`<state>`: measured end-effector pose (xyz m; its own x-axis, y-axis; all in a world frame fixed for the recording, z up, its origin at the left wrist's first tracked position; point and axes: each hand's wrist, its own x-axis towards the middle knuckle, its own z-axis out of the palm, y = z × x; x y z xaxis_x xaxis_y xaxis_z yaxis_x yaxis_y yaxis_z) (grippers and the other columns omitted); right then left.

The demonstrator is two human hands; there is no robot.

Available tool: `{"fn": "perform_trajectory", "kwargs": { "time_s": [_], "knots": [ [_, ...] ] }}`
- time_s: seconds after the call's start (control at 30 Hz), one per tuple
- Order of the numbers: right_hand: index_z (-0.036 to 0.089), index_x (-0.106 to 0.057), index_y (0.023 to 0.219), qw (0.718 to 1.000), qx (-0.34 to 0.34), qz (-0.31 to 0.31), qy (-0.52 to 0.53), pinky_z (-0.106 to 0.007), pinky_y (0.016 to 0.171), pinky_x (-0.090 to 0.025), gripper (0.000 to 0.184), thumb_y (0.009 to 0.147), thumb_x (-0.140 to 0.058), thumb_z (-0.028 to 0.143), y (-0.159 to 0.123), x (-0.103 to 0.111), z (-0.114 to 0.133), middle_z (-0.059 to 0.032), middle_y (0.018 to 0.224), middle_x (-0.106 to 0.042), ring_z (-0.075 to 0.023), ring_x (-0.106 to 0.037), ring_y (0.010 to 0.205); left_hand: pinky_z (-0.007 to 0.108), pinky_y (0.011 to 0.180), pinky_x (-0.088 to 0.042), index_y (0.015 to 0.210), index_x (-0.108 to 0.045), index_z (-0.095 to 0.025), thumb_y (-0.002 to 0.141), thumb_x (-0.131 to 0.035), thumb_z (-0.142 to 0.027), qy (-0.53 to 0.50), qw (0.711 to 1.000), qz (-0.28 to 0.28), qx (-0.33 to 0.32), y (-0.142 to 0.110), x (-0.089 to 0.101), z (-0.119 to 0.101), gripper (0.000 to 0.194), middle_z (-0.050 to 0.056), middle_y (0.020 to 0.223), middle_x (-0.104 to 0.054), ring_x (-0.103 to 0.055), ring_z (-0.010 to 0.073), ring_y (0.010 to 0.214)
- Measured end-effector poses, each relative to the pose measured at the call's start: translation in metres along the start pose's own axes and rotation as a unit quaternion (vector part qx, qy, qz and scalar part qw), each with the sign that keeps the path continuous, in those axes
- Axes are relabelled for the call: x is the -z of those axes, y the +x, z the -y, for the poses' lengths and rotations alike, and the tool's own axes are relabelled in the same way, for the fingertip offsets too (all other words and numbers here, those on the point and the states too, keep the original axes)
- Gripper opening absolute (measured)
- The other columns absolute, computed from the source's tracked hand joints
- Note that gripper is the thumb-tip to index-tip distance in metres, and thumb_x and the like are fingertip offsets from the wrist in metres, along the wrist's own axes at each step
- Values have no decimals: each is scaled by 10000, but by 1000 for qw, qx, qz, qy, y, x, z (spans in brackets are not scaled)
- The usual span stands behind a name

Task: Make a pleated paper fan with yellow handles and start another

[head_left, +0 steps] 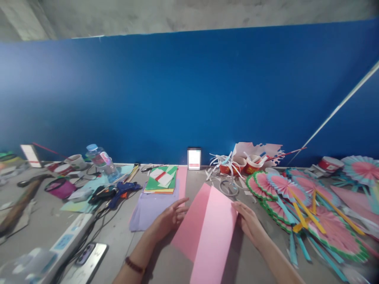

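A sheet of pink paper (pixel 211 232), with a fold or overlap running down it, is held tilted above the grey table. At its right edge my right hand (pixel 248 221) pinches the paper between thumb and fingers. My left hand (pixel 169 217), with a beaded bracelet at the wrist, is beside the left edge, its fingers spread and holding nothing. Whether those fingertips touch the sheet is hard to tell. Just left of that hand lie purple paper sheets (pixel 158 209), topped by a stack of green and white paper (pixel 161 178).
Pleated paper fans (pixel 299 197) crowd the right side. Paper cups (pixel 253 163) and white strips stand behind a tape roll (pixel 228 188). On the left are a glue gun (pixel 121 193), water bottle (pixel 102 161), hammer (pixel 25 201), power strip (pixel 66 242) and phone (pixel 85 260).
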<state>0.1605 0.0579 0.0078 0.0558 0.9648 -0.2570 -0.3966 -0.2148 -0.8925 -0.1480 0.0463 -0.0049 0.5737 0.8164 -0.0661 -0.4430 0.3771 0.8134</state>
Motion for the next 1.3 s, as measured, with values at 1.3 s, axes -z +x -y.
{"fn": "perform_trajectory", "kwargs": {
  "time_s": [1.3],
  "knots": [
    [227, -773, 892, 934, 190, 45, -298, -354, 806, -477, 261, 701, -693, 387, -4, -2, -25, -67, 875, -739, -246, -645, 854, 266, 687, -466, 1166, -626, -144, 717, -713, -431, 317, 907, -268, -74, 14, -31, 22, 540, 38, 847, -676, -595, 156, 716]
  ]
}}
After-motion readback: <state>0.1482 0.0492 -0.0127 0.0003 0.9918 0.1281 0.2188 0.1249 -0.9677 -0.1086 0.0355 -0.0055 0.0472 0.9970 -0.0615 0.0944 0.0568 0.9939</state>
